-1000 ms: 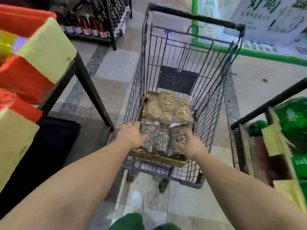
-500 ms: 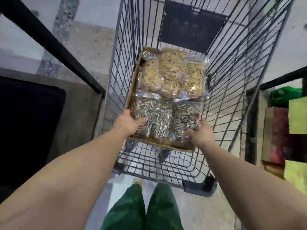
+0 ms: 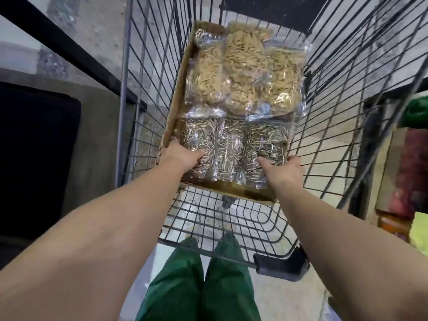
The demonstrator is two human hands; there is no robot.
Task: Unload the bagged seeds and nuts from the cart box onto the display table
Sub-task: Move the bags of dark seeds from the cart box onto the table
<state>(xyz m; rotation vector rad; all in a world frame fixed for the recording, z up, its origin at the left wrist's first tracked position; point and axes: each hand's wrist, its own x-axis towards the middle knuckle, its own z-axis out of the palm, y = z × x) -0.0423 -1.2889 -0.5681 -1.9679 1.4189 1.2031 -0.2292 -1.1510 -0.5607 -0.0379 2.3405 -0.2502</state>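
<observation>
Hands slid inward; left hand [image 3: 183,156], right hand [image 3: 283,169] grip sunflower-seed bags [image 3: 231,144].

No text, label, brand or number can be read here. The clear bags of seeds [image 3: 234,147] and of pale nuts [image 3: 245,68] show no print, the cardboard box [image 3: 178,107] is plain, and the dark plate on the cart [image 3: 266,10] is blank.

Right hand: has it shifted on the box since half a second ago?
Yes. The right hand slid along the box edge toward the striped seed bags, thumb now on them.
</observation>
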